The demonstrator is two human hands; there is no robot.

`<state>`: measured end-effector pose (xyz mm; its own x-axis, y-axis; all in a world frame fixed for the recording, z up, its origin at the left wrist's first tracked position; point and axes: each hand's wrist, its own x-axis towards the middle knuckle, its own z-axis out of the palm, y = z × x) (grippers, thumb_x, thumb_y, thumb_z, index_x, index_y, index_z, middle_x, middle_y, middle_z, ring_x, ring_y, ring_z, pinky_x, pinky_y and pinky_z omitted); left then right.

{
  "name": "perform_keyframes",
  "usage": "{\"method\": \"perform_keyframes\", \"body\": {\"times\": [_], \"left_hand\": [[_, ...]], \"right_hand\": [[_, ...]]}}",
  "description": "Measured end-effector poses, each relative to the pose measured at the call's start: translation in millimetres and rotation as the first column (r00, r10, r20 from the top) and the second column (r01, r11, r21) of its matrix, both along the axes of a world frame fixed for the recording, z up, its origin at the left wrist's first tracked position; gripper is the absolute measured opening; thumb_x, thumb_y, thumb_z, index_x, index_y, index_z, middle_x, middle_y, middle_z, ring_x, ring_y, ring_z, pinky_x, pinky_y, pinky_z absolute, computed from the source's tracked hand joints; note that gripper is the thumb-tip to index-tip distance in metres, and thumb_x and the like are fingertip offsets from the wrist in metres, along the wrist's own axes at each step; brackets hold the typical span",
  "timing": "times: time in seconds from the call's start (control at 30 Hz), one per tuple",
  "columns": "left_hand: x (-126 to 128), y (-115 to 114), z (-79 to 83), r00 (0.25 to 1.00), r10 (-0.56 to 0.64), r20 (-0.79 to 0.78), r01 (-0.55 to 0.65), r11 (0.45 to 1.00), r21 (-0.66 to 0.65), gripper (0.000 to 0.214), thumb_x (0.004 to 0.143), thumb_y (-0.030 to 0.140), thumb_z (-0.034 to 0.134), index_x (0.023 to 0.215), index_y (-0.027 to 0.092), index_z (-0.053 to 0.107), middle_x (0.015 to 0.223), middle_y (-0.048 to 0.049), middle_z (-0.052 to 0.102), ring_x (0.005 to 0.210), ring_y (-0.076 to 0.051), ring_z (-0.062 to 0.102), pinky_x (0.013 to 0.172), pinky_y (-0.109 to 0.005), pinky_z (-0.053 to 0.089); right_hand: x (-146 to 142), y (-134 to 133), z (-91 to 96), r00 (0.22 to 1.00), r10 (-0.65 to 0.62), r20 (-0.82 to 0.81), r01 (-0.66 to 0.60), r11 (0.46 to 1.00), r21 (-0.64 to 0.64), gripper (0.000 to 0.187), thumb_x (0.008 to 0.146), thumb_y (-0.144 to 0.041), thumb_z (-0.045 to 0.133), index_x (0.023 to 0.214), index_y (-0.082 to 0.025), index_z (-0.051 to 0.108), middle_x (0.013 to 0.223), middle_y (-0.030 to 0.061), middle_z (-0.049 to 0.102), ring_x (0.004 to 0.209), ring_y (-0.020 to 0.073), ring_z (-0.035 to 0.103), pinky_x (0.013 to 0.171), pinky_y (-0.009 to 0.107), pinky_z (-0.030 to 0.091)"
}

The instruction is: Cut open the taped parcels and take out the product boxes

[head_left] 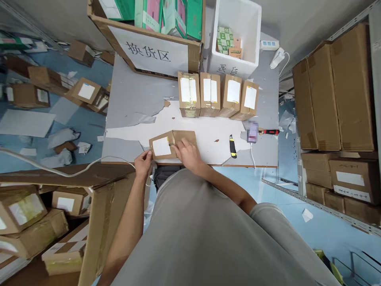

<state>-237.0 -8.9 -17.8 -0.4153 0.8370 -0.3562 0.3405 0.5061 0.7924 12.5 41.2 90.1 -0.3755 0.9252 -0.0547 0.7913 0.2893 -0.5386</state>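
Observation:
A small brown cardboard box (184,135) with a white label (161,146) lies at the table's front edge. At its lower left corner, my left hand (143,163) is closed, thumb and fingers pinching the edge. My right hand (187,153) rests over the box's right half, its fingers curled and pressed together on the cardboard near the middle seam. What lies under those fingertips is hidden. To the right of the box is a yellow and black utility knife (232,146), touched by neither hand.
Several labelled cardboard boxes (210,95) stand in a row behind. Further back are a large carton (119,43) of green packages and a white foam bin (256,39). A phone (253,132) on a cable and a red-black-handled tool (270,132) lie right. An open carton (101,222) stands front left.

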Motion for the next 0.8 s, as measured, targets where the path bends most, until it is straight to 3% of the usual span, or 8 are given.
{"method": "perform_keyframes", "body": {"times": [0.1,0.23,0.33,0.4,0.5,0.57,0.7,0.8], "left_hand": [[7.8,0.8,1.3,0.989,0.133,0.060,-0.131,0.991,-0.024,0.050,0.097,0.054,0.079,0.125,0.013,0.087,0.117,-0.0164,0.089,0.123,-0.036,0.083,0.118,-0.058,0.067],[30.7,4.1,7.2,0.975,0.103,0.195,-0.095,0.994,-0.050,0.048,0.092,0.051,0.086,0.123,0.014,0.085,0.126,-0.0196,0.087,0.129,-0.039,0.083,0.123,-0.059,0.064],[54.3,6.8,11.4,0.969,0.018,0.246,-0.004,0.998,-0.057,0.049,0.091,0.050,0.087,0.125,0.016,0.080,0.135,-0.0216,0.085,0.132,-0.040,0.082,0.125,-0.062,0.063],[66.0,10.3,12.3,0.967,0.014,0.253,0.001,0.998,-0.061,0.047,0.092,0.045,0.084,0.129,0.017,0.076,0.142,-0.0226,0.082,0.136,-0.039,0.080,0.127,-0.062,0.061],[69.7,27.6,11.7,0.974,0.056,0.217,-0.044,0.997,-0.061,0.052,0.088,0.035,0.083,0.136,0.019,0.072,0.153,-0.0230,0.077,0.150,-0.039,0.073,0.131,-0.060,0.058],[65.9,53.0,11.8,0.981,0.049,0.188,-0.044,0.999,-0.028,0.063,0.086,0.033,0.086,0.145,0.020,0.069,0.163,-0.0230,0.070,0.158,-0.039,0.066,0.134,-0.058,0.056],[64.6,135.4,16.3,0.982,-0.068,0.177,0.058,0.997,0.058,0.084,0.090,0.046,0.092,0.164,0.021,0.062,0.176,-0.0259,0.061,0.161,-0.042,0.063,0.132,-0.058,0.056],[77.4,203.4,19.2,0.978,-0.133,0.164,0.125,0.991,0.055,0.099,0.089,0.056,0.096,0.173,0.020,0.058,0.177,-0.0298,0.058,0.156,-0.044,0.067,0.128,-0.057,0.059]], "right_hand": [[28.7,0.2,-6.0,0.996,-0.083,-0.033,0.082,0.996,-0.034,0.031,0.127,-0.041,0.059,0.123,-0.023,0.083,0.123,0.0138,0.079,0.113,0.0274,0.081,0.102,0.037,0.067],[84.4,-3.0,-30.0,0.946,-0.284,-0.156,0.268,0.956,-0.121,0.030,0.124,-0.034,0.060,0.131,-0.022,0.085,0.128,0.0142,0.082,0.115,0.0284,0.083,0.111,0.041,0.066],[119.5,-4.8,-56.0,0.834,-0.486,-0.262,0.404,0.861,-0.308,0.028,0.118,-0.037,0.065,0.124,-0.023,0.089,0.125,0.0125,0.087,0.108,0.0281,0.086,0.107,0.042,0.069],[138.1,-1.9,-70.9,0.764,-0.559,-0.322,0.393,0.800,-0.454,0.030,0.112,-0.049,0.074,0.113,-0.024,0.090,0.117,0.0108,0.090,0.103,0.0285,0.087,0.102,0.043,0.072],[171.2,19.0,-80.8,0.689,-0.629,-0.359,0.423,0.752,-0.506,0.041,0.099,-0.061,0.087,0.111,-0.022,0.089,0.118,0.0131,0.091,0.105,0.0300,0.087,0.104,0.045,0.072],[203.3,46.2,-76.9,0.605,-0.724,-0.331,0.599,0.688,-0.410,0.053,0.095,-0.061,0.090,0.125,-0.018,0.087,0.134,0.0194,0.087,0.115,0.0316,0.085,0.110,0.047,0.069],[277.0,118.7,-53.9,0.382,-0.887,-0.257,0.894,0.426,-0.141,0.088,0.097,-0.056,0.087,0.165,-0.005,0.064,0.168,0.0324,0.066,0.151,0.0375,0.068,0.134,0.051,0.053],[311.0,168.1,-42.6,0.340,-0.921,-0.191,0.925,0.365,-0.110,0.114,0.091,-0.057,0.094,0.178,0.001,0.048,0.182,0.0379,0.048,0.172,0.0427,0.047,0.144,0.053,0.038]]}}
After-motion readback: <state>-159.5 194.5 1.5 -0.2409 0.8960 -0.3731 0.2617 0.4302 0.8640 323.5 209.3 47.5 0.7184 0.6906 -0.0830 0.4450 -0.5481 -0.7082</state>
